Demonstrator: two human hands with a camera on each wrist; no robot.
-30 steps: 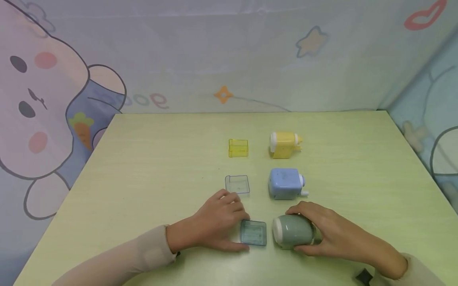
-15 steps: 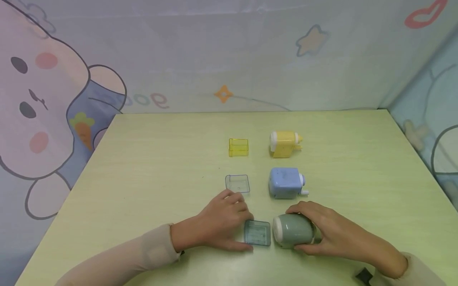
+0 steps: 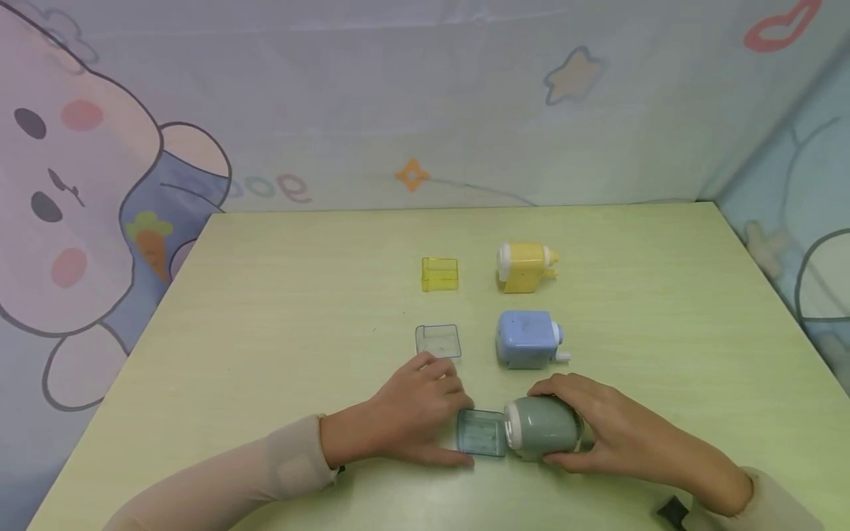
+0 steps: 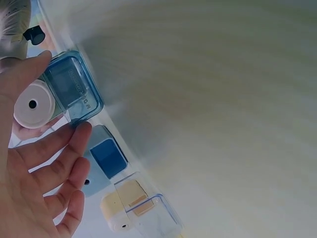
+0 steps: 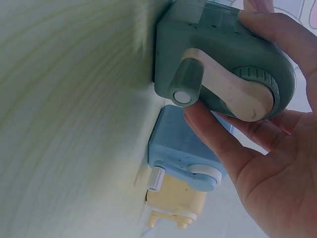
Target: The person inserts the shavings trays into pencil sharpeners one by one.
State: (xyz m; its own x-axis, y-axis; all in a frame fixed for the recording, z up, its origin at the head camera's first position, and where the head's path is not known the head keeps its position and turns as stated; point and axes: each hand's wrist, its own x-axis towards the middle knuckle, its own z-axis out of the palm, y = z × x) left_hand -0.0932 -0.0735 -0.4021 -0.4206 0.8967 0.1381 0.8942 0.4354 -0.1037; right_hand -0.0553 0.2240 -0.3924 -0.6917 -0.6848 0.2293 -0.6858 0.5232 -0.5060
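My left hand (image 3: 418,413) pinches a clear blue-green shavings drawer (image 3: 482,435) between thumb and fingers, low over the table. Its right end meets the white face of a green pencil sharpener (image 3: 547,426) in the head view. Round the sharpener's sides, my right hand (image 3: 620,431) grips with the thumb on the near side and fingers on the far side. In the right wrist view the sharpener's crank (image 5: 228,87) points toward the camera. From the left wrist, the drawer (image 4: 74,89) overlaps the sharpener's opening, which is hidden behind it.
Behind the green sharpener stand a blue sharpener (image 3: 529,339) and a yellow sharpener (image 3: 523,267), in a row. To their left lie a clear drawer (image 3: 438,341) and a yellow drawer (image 3: 440,274). A printed cloth (image 3: 345,103) hangs behind the table (image 3: 279,295).
My left hand has slid the blue-green drawer to the right, closing the gap to the green sharpener. My right hand keeps its grip, and the sharpener has hardly shifted.
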